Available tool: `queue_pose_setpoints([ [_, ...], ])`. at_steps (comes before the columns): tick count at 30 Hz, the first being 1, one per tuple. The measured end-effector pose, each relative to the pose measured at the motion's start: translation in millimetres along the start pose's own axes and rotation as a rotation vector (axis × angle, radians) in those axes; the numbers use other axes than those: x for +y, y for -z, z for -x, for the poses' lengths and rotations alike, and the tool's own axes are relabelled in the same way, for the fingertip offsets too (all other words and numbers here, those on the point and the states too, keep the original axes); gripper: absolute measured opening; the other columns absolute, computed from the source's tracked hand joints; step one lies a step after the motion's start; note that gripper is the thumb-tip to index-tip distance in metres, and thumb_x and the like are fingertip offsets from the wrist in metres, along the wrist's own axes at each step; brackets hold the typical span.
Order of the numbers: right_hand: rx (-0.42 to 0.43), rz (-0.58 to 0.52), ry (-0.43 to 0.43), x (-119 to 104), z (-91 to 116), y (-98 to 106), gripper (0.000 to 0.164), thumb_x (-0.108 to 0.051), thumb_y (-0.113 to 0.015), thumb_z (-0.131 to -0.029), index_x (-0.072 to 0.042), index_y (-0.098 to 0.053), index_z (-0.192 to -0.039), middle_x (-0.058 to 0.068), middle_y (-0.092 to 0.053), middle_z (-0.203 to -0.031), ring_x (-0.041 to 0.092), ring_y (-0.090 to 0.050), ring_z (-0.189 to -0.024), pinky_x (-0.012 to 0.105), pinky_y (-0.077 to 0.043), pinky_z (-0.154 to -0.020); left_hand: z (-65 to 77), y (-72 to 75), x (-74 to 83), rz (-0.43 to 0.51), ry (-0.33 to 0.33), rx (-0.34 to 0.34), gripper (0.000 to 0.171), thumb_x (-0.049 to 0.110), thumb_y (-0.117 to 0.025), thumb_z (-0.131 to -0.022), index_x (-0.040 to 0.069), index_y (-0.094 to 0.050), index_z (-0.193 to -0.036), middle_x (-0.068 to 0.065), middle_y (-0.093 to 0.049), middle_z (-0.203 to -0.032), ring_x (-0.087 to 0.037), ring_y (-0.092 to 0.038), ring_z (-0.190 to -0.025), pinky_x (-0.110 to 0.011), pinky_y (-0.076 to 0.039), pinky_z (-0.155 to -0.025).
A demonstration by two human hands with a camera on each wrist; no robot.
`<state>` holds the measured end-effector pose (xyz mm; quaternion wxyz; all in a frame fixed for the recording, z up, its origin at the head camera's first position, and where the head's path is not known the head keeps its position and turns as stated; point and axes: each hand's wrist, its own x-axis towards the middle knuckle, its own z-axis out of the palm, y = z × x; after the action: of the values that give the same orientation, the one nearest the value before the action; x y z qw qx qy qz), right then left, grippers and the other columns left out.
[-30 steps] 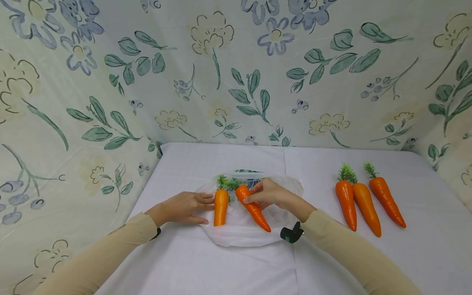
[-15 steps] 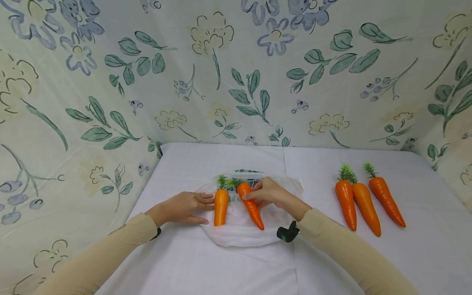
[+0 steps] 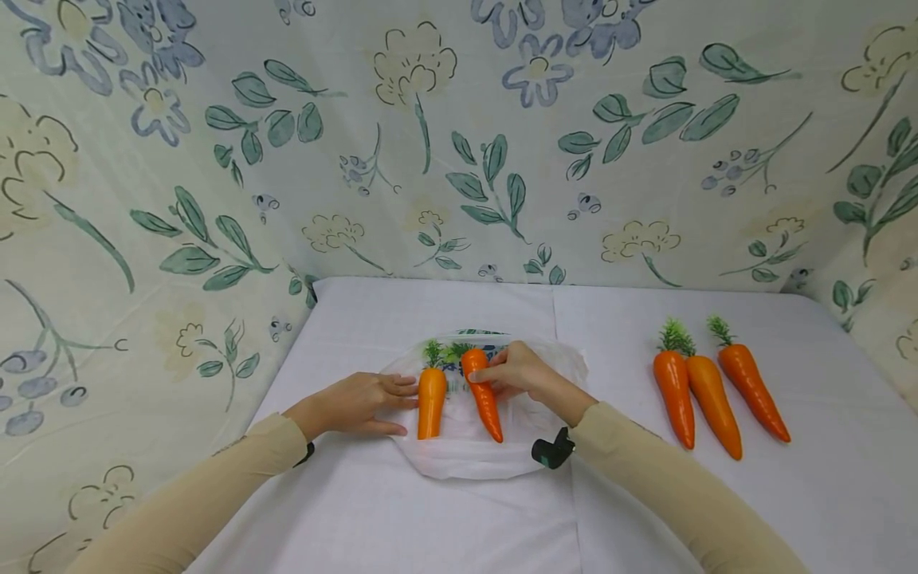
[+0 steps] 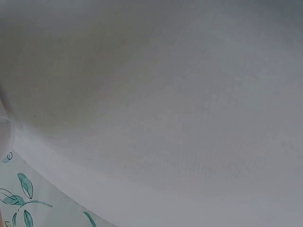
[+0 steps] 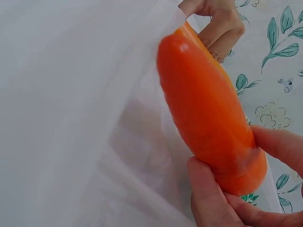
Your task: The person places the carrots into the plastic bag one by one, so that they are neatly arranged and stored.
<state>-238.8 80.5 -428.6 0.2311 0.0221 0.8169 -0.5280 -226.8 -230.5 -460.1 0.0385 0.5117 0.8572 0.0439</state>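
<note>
In the head view my right hand [image 3: 519, 372] pinches an orange carrot [image 3: 484, 402] near its leafy end, over a thin white plastic bag [image 3: 459, 462] with blue and green print. The right wrist view has the carrot close up, between thumb and fingers [image 5: 279, 146]. Left of it a lighter orange carrot [image 3: 431, 399] lies on the bag, its tip hidden under the bag's near edge. My left hand [image 3: 355, 404] rests palm down at the bag's left side, fingers stretched out, fingertips touching or just beside that carrot. The left wrist view catches only white cloth.
Three more carrots with green tops lie to the right: a left one [image 3: 674, 399], a middle one [image 3: 713, 406] and a right one [image 3: 755, 395]. White cloth [image 3: 430, 526] covers the table. A flower-patterned curtain [image 3: 495, 143] hangs behind and at both sides.
My right hand has shifted the carrot slightly left, closer to the other one on the bag, and its tip has swung left so it stands steeper. The left hand stays put.
</note>
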Motion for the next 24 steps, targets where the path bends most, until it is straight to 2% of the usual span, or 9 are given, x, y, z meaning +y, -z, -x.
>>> queue_pose_setpoints([
  [5, 0.017, 0.011, -0.002, 0, -3, -3, 0.045, -0.02, -0.085, -0.081, 0.011, -0.065, -0.107, 0.017, -0.069, -0.091, 0.022, -0.072, -0.069, 0.035, -0.061, -0.062, -0.8, -0.5, -0.3, -0.007, -0.001, -0.002, 0.057, 0.054, -0.062, -0.094, 0.015, -0.064, -0.135, -0.004, -0.056, -0.142, -0.022, -0.05, -0.134, -0.038, -0.044, -0.107],
  [12, 0.034, 0.008, 0.004, -2, -6, -6, 0.036, -0.018, -0.085, -0.081, 0.008, -0.067, -0.098, 0.016, -0.069, -0.09, 0.024, -0.072, -0.07, 0.035, -0.061, -0.064, -0.7, -0.1, -0.4, -0.014, -0.004, -0.005, 0.057, 0.054, -0.061, -0.095, 0.015, -0.065, -0.135, -0.004, -0.055, -0.142, -0.022, -0.05, -0.134, -0.038, -0.044, -0.107],
  [24, 0.05, -0.002, 0.01, -4, -8, -13, 0.038, -0.019, -0.085, -0.081, 0.008, -0.063, -0.098, 0.017, -0.07, -0.083, 0.027, -0.072, -0.066, 0.037, -0.061, -0.062, -0.9, 0.5, 1.0, -0.002, 0.001, 0.005, 0.058, 0.054, -0.062, -0.094, 0.014, -0.065, -0.135, -0.004, -0.057, -0.141, -0.022, -0.051, -0.133, -0.039, -0.046, -0.105],
])
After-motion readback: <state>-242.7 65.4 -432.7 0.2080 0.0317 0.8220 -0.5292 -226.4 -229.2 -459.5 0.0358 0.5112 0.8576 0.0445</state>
